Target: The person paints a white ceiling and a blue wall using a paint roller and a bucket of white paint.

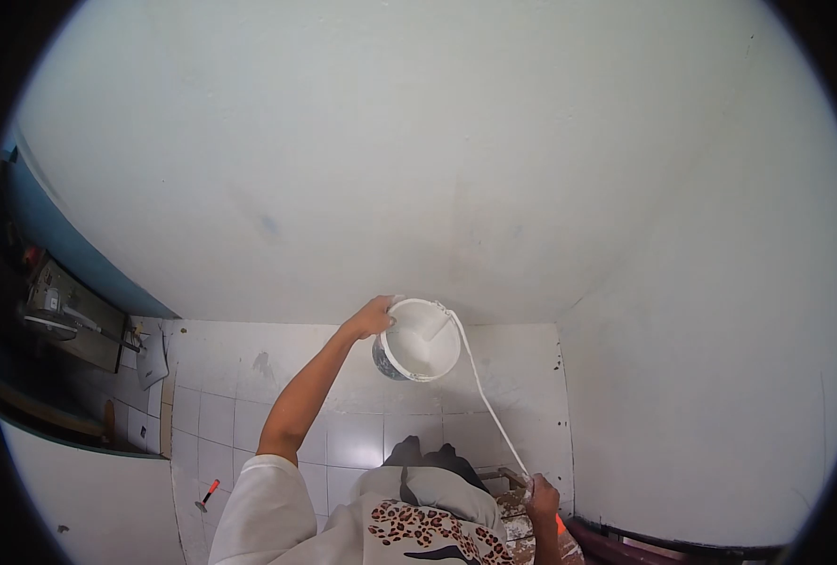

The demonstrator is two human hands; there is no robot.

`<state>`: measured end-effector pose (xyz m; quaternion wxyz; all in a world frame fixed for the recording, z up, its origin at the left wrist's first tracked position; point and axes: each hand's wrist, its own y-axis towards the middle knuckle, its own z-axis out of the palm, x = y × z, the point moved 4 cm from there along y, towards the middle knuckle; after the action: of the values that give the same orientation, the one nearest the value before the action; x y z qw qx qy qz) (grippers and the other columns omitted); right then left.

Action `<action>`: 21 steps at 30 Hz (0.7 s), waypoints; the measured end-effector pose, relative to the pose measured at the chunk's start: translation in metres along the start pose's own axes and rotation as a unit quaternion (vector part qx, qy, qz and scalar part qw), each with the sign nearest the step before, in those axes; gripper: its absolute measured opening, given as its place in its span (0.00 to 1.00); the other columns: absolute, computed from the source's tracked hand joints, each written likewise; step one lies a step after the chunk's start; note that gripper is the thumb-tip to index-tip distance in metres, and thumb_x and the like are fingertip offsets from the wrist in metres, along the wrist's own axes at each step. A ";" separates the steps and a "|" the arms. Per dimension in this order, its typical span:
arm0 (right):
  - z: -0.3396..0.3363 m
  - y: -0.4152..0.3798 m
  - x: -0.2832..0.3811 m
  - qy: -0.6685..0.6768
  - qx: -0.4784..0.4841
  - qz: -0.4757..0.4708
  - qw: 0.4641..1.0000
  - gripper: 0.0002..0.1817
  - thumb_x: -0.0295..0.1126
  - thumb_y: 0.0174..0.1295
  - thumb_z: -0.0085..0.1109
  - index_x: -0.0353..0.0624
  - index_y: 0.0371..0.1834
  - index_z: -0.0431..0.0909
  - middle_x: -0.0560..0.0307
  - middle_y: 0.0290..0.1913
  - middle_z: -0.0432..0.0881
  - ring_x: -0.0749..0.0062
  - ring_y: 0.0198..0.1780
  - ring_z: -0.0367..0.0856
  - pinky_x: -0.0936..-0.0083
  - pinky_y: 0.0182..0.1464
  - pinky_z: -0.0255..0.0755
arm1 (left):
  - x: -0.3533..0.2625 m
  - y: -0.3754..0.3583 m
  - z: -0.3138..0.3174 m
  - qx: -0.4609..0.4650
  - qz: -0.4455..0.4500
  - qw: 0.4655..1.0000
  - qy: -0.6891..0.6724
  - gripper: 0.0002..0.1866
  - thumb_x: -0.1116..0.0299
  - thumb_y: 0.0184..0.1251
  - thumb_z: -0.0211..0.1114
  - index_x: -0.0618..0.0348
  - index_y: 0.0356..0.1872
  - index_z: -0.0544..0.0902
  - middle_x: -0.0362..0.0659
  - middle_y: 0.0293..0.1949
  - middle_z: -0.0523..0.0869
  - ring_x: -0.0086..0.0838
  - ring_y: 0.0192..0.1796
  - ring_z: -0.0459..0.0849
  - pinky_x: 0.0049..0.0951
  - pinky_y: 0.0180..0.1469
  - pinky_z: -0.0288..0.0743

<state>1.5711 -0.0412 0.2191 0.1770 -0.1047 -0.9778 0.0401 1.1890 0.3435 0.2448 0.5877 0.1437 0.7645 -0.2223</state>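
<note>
My left hand (373, 318) is stretched forward and grips the rim of a small white paint bucket (420, 341), which it holds up in the air, tilted toward me, with white paint inside. My right hand (541, 493) is low by my hip and closed around the lower end of a long thin white stick (486, 400). The stick runs up and to the left, and its top end rests in the bucket at the rim. A large white wall (418, 151) stands straight ahead, just beyond the bucket.
Far below lies a white tiled floor (249, 395) with a red-handled tool (208, 493) on it. A paint-spattered wooden step (512, 490) is under me. Another white wall (720, 395) closes in on the right. At left there is a blue wall and an opening with clutter (65, 315).
</note>
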 end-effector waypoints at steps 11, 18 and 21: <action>-0.014 0.017 0.034 0.014 -0.007 -0.048 0.999 0.04 0.31 0.61 0.53 0.42 0.33 0.73 0.46 0.29 0.79 0.45 0.32 0.80 0.53 0.34 0.72 | 0.007 0.003 -0.004 0.053 -0.035 0.997 -0.048 0.30 0.86 0.45 0.51 0.64 0.56 0.76 0.46 0.42 0.83 0.29 0.44 0.79 0.27 0.47 0.74; -0.007 0.004 -0.015 0.019 -0.021 -0.032 0.999 0.04 0.31 0.61 0.53 0.42 0.34 0.74 0.45 0.29 0.80 0.45 0.33 0.80 0.53 0.34 0.72 | 0.006 0.000 -0.004 0.031 -0.042 0.996 -0.071 0.30 0.86 0.45 0.51 0.64 0.56 0.76 0.45 0.43 0.83 0.28 0.44 0.79 0.26 0.45 0.74; -0.003 -0.004 -0.029 0.017 -0.018 -0.020 0.999 0.04 0.31 0.61 0.53 0.43 0.34 0.75 0.45 0.29 0.79 0.44 0.33 0.79 0.53 0.33 0.71 | 0.006 -0.002 -0.003 0.010 -0.039 0.997 -0.059 0.30 0.86 0.45 0.51 0.64 0.55 0.77 0.45 0.42 0.83 0.28 0.45 0.79 0.26 0.47 0.73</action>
<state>1.5979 -0.0515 0.2124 0.1929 -0.0894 -0.9770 0.0169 1.1839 0.3425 0.2397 0.6214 0.1064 0.7313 -0.2603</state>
